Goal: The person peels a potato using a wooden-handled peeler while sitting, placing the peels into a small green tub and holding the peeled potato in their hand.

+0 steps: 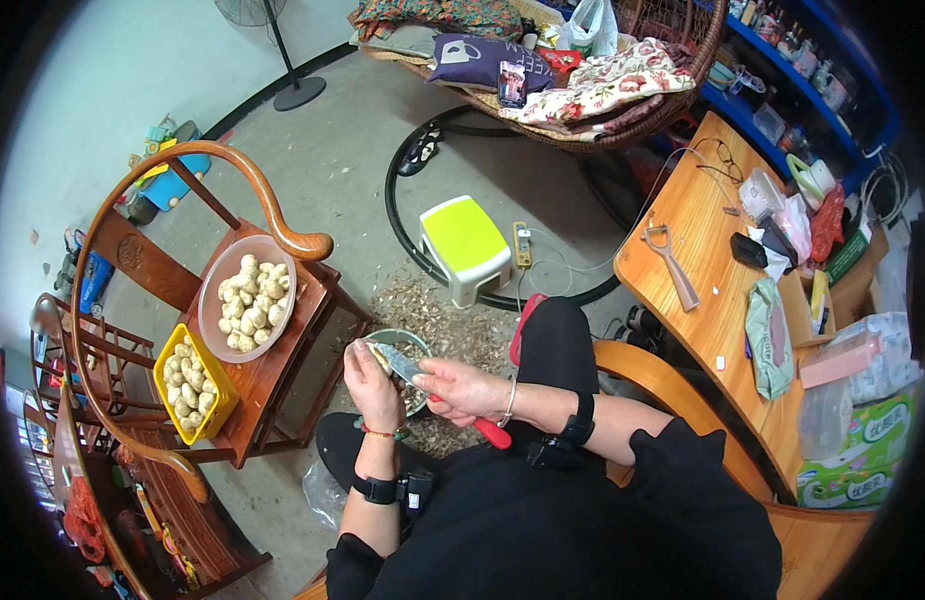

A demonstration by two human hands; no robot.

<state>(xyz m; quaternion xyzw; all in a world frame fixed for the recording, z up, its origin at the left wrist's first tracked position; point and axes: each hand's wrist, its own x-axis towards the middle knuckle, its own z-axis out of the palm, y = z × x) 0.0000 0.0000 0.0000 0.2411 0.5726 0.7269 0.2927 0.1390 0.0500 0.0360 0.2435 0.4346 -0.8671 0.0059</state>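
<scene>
My right hand (458,390) is closed round the red handle of a knife (403,367). The broad grey blade points left, toward my left hand (371,385). Pinched in my left fingers is a small pale piece of produce (381,357), mostly hidden by the fingers and blade. Both hands are over a round pail (423,345) on the floor; its contents are largely covered. To the left, a clear plastic bowl (213,335) and a yellow basket (220,418) hold many pale, knobby pieces, perhaps peeled tubers or mushrooms.
The bowl and basket stand on a wooden armchair (245,395). Brown scraps (413,305) litter the floor. Ahead are a green-topped stool (466,237) and a power strip (523,245). A peeler (673,268) lies on the wooden table (718,335) at right. A hanging wicker chair (673,105) is behind.
</scene>
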